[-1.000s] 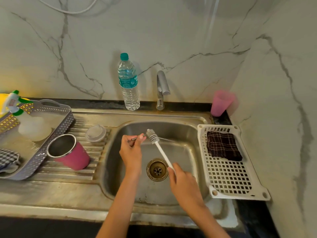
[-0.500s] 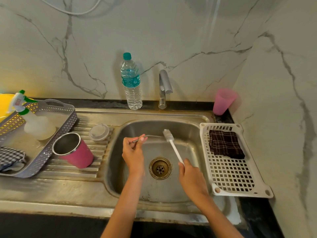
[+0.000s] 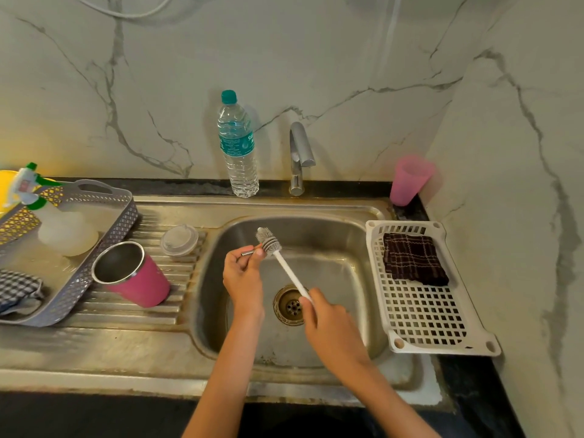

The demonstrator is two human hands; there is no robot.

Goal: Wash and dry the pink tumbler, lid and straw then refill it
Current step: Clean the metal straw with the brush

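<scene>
So the person's got both hands over the sink [image 3: 319, 230] in the middle of the frame. The left hand [image 3: 241, 276] pinches the metal straw [image 3: 248, 253] between thumb and fingertips, with only a short end poking out to the left. The right hand [image 3: 331, 324] is wrapped around the bottom of a white brush [image 3: 288, 270], fingers curled tight on the handle. The bristle head sits right up by the left fingertips, and honestly it's hard to tell if it's actually touching the straw.

The pink tumbler [image 3: 136, 276] is left of the basin on the ribbed drainboard, tipped over, with its open mouth towards the grey tray [image 3: 94, 263]. The clear lid [image 3: 179, 240] lies flat just behind it, near the basin's edge.

At the back, a water bottle [image 3: 238, 147] stands beside the tap [image 3: 300, 156], and a pink plastic cup [image 3: 409, 180] sits in the right corner. On the right there's a white basket [image 3: 426, 324] with a dark checked cloth [image 3: 414, 259] lying in it.
</scene>
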